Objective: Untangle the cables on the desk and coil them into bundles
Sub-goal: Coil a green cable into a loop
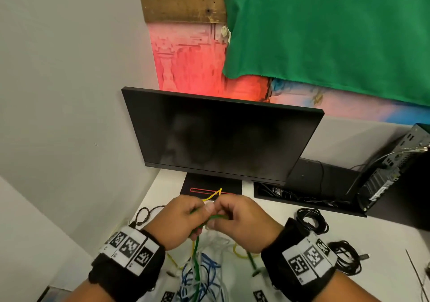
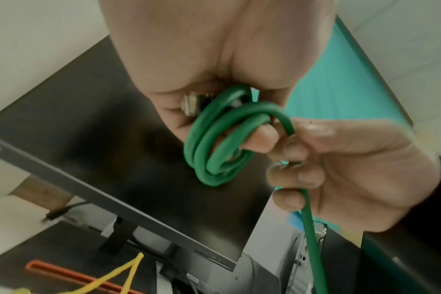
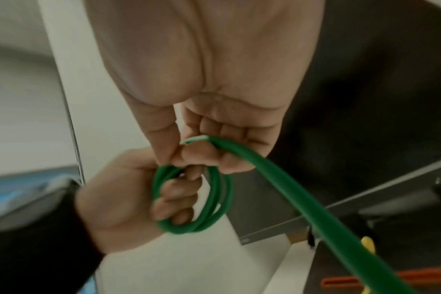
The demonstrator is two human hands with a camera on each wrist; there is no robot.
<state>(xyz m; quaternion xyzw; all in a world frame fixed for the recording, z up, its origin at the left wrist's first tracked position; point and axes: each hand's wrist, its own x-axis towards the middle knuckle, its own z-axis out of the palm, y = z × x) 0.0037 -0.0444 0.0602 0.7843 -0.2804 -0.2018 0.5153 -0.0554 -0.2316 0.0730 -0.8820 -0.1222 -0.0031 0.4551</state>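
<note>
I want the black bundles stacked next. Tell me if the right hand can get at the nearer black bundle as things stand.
Probably not yet. The black bundle lies uncovered on the desk beside the right hand, but that hand and the left hand both grip the green cable.

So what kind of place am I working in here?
Probably a computer workstation or small office corner: a dark monitor on a white desk, an open desktop computer case, and black cable bundles.

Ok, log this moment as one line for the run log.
step: coiling green cable | left hand: holds small coil | right hand: feeds loose length | desk: blue, white, yellow cables still tangled
</note>
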